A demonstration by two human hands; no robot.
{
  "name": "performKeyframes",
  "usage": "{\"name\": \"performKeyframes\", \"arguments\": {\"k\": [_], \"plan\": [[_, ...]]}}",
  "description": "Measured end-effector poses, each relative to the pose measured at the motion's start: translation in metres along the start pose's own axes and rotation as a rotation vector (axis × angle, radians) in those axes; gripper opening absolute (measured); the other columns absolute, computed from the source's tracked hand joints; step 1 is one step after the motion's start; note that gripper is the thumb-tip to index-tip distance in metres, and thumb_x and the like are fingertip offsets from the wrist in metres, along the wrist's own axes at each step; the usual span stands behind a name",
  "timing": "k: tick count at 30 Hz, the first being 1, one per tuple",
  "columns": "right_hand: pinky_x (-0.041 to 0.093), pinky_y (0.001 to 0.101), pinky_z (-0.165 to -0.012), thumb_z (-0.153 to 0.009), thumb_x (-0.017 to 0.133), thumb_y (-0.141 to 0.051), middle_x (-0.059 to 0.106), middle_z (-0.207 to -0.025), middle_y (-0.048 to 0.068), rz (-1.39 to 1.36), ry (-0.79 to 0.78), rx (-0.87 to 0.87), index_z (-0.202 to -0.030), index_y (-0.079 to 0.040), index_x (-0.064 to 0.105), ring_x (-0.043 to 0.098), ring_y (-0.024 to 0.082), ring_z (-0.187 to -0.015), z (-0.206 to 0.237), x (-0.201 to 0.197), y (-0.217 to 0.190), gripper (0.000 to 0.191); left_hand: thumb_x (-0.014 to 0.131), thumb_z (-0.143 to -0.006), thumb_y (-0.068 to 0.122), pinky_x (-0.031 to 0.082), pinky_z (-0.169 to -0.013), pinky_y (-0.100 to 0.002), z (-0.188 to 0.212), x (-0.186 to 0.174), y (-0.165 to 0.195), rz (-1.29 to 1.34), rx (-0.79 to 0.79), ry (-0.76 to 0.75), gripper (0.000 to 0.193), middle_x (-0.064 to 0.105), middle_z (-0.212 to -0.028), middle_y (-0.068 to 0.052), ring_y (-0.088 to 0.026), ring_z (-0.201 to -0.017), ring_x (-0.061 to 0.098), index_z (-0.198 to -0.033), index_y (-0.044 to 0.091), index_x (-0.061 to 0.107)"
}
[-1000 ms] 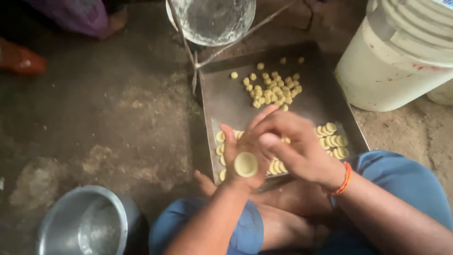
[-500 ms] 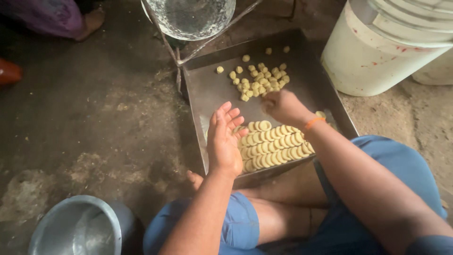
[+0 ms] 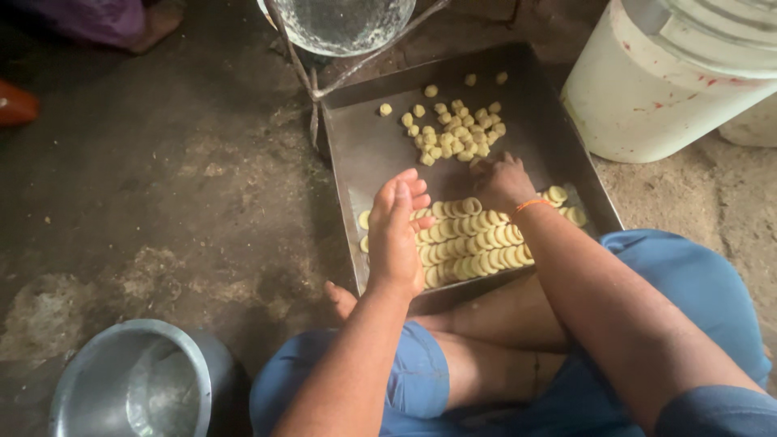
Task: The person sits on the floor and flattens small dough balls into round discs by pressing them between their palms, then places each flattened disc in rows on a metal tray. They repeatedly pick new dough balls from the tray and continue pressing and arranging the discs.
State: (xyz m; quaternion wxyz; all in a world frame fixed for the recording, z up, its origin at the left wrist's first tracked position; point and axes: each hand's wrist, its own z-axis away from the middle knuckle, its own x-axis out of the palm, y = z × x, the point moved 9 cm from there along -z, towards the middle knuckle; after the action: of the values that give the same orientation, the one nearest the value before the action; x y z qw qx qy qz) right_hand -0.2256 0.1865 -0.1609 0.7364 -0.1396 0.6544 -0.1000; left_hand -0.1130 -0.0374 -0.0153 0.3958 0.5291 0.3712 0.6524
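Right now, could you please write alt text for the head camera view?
A seated person's right hand reaches into small dough balls on a metal tray; the left hand hovers open above rows of flattened discs.

One tray, two hands, two kinds of dough pieces

One dark metal tray (image 3: 364, 154) sits on the floor. On it, at the far end, lies one loose heap of small dough balls (image 3: 455, 133), about thirty, with three or four stragglers apart from the heap. At the near end of the tray lie flattened dough discs (image 3: 473, 239) in about four overlapping rows, too many and too overlapped for an exact count. Two hands are over the tray: the left hand (image 3: 396, 235) and the right hand (image 3: 502, 182). Beside the tray: one white bucket (image 3: 672, 97), one steel bowl (image 3: 129, 380), one glass bowl (image 3: 344, 20).
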Motion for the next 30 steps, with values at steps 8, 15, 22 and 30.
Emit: {"name": "performKeyframes", "arguments": {"k": [8,15,22,30], "plan": [[0.04,0.0494,-0.106,-0.082,0.071,-0.031,0.055,-0.141,0.011,-0.126,0.057,0.063,-0.128,-0.02,0.069,0.047,0.04,-0.128,0.003,-0.027,-0.024,0.047,0.056,-0.099,0.044,0.052,-0.085,-0.033,-0.014,-0.013,-0.011,-0.061,0.027,0.03,0.054,0.064,-0.127,-0.009,-0.018,-0.111,0.06,-0.136,0.004,0.059],[0.045,0.0453,-0.101,-0.075,0.079,-0.018,0.07,-0.116,0.013,-0.448,0.225,-0.819,-0.109,-0.009,0.077,0.061,0.035,-0.113,0.124,-0.148,-0.186,0.035,0.061,-0.095,0.031,0.05,-0.097,-0.038,-0.055,-0.038,-0.034,0.092,-0.032,0.144,0.057,0.061,-0.133,-0.013,-0.025,-0.12,0.061,-0.144,0.007,0.046],[0.055,0.0407,-0.1,-0.097,0.063,-0.023,0.068,-0.126,0.01,-0.931,0.173,-0.516,-0.12,-0.008,0.067,0.067,0.029,-0.116,0.137,-0.183,-0.186,0.028,0.043,-0.112,0.047,0.049,-0.104,-0.043,-0.005,0.02,-0.027,0.463,-0.001,-0.221,0.064,0.058,-0.137,-0.023,-0.029,-0.121,0.062,-0.147,-0.007,0.049],[0.008,0.0494,-0.134,-0.111,0.02,-0.056,0.021,-0.172,0.023,-0.719,0.306,-0.826,-0.163,0.0,0.026,0.013,0.04,-0.164,0.166,-0.15,-0.206,0.076,0.034,-0.112,0.066,0.03,-0.121,-0.045,0.04,0.051,-0.03,0.782,-0.121,-0.503,0.084,0.028,-0.162,-0.018,-0.031,-0.148,0.029,-0.169,0.006,0.022]]}}
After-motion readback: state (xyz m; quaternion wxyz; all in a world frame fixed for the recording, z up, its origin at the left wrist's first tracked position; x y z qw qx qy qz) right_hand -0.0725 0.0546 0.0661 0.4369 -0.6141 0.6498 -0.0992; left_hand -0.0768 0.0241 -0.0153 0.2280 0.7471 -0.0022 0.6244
